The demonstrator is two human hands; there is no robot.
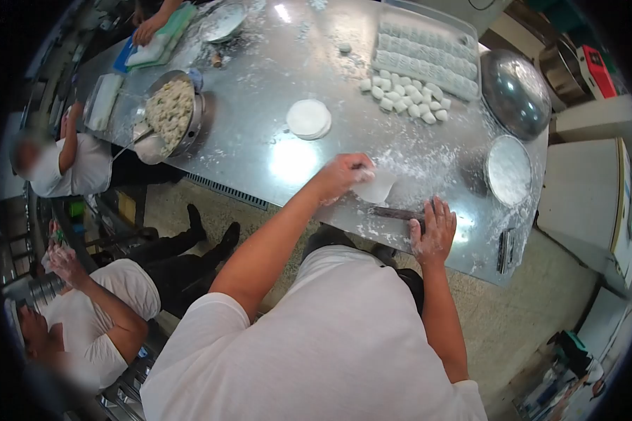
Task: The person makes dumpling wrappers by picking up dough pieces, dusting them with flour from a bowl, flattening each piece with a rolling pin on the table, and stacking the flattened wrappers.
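Note:
My left hand (340, 177) is closed, its fingertips pinching the edge of a thin round dough wrapper (376, 188) on the floured steel table. To the right, my right hand (435, 231) lies over the end of a dark rolling pin (395, 212), near the table's front edge. Its fingers are fairly straight, and the palm hides that end of the pin. Beyond my left hand sits a stack of round white wrappers (309, 118). A heap of small dough pieces (407, 97) lies farther off to the right.
At the right stand a bowl of flour (509, 170) and an upturned metal bowl (517, 94). A clear tray (428, 56) holds rows of dough. Left are a pan of filling (170, 114) with a utensil and co-workers, one person's hand (146, 29) over a tray.

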